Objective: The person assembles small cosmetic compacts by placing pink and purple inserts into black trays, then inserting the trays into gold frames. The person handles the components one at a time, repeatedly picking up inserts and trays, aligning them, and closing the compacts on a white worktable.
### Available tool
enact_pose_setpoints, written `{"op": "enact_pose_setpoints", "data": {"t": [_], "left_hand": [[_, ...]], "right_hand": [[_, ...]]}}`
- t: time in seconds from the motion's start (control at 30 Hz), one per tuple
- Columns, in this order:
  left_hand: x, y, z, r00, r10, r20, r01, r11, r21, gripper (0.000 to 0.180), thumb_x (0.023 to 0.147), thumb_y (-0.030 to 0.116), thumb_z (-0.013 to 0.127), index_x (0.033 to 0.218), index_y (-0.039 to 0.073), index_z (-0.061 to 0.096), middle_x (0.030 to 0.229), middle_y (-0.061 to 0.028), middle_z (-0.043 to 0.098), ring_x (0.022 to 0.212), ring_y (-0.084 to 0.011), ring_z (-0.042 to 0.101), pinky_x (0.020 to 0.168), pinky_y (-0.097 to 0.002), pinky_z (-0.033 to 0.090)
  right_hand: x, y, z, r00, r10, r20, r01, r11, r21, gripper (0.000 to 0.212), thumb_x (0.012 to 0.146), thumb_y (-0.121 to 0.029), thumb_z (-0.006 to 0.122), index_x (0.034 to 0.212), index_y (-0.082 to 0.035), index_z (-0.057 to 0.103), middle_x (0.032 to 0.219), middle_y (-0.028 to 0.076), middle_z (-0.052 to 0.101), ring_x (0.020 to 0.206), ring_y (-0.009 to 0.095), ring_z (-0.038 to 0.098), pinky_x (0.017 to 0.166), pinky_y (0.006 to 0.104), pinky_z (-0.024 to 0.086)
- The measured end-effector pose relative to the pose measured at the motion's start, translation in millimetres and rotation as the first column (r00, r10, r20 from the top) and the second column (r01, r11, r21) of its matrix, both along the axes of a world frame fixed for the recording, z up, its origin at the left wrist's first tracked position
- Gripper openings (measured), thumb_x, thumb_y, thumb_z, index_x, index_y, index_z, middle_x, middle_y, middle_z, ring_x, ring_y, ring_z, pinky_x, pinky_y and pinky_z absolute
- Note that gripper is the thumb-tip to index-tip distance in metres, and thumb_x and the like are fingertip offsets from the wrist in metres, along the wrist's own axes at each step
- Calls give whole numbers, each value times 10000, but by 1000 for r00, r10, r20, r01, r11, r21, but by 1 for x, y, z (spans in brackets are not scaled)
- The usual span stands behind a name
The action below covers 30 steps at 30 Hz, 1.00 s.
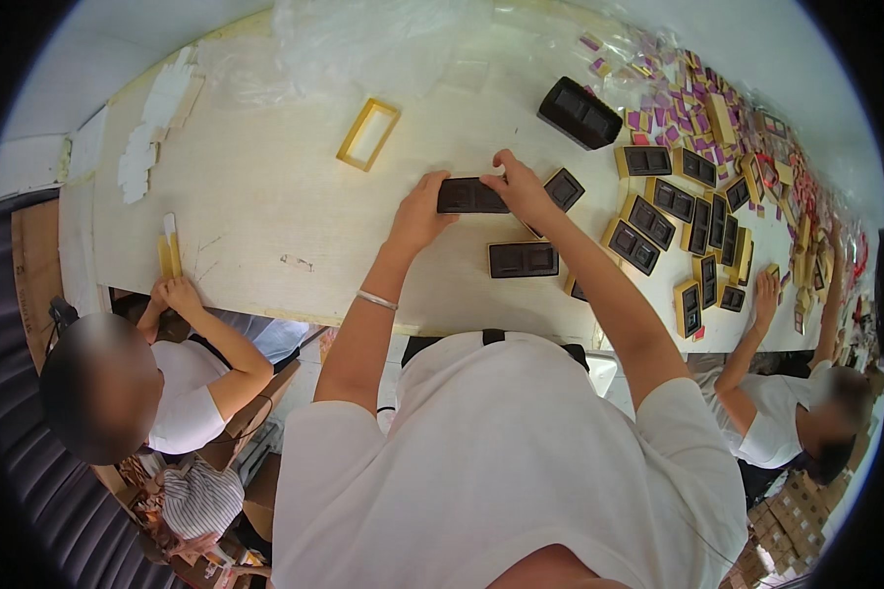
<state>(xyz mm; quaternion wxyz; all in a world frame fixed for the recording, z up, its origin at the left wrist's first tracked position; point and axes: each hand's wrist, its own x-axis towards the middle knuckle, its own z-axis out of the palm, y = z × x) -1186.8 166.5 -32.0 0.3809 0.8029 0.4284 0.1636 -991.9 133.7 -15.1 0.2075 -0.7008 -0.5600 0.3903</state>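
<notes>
A dark plastic tray (473, 195) with two recesses lies between my hands above the table. My left hand (422, 214) is closed on its left end. At its right end is my right hand (521, 191), fingers bent over the tray's top edge and closed on it. Partly hidden by my right forearm is a gold box with a dark tray (564, 188) inside. Closer to me sits another gold-edged box with a dark tray (523, 260). Beyond my hands, to the left, stands a gold rectangular frame (354, 128) through which the tabletop shows.
A black stack of trays (580, 113) stands far right of centre. Several gold boxes with dark trays (655, 221) crowd the right, before a heap of small purple and gold pieces (673, 98). Co-workers sit at left (192, 388) and right (771, 417). Clear plastic film (363, 44) lies at the back.
</notes>
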Motion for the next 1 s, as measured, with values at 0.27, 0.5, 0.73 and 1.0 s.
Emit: {"op": "enact_pose_setpoints", "data": {"t": [0.27,0.5,0.73,1.0], "left_hand": [[1,-5,1,998,56,-1,-56,997,-53,621,637,2,732,1175,57,429,1163,-138,499,1045,-325,527,853,-378,466],[1,-5,0,998,56,15,-55,996,-65,635,628,2,742,1178,42,428,1161,-126,495,1040,-311,526,847,-363,469],[4,-12,-4,989,142,36,-137,983,-119,619,604,16,753,1143,57,450,1132,-125,500,1021,-326,535,848,-383,467],[55,-18,19,999,33,39,-22,968,-249,850,657,262,759,1365,117,312,1419,-201,234,1260,-373,335,1005,-434,338]], "right_hand": [[-2,-17,0,982,-98,159,100,995,0,283,822,-232,630,803,32,529,689,211,580,701,394,578,658,446,475],[-1,-3,3,995,-73,64,90,935,-344,289,832,-241,608,732,27,564,716,188,605,695,344,616,634,423,496],[-4,-15,-9,800,145,582,-113,989,-91,333,798,-368,608,719,-45,583,707,108,633,705,294,641,578,378,491],[74,8,32,729,-428,533,19,792,610,403,732,-239,701,1067,-59,568,1043,148,560,966,341,528,800,409,431]]}}
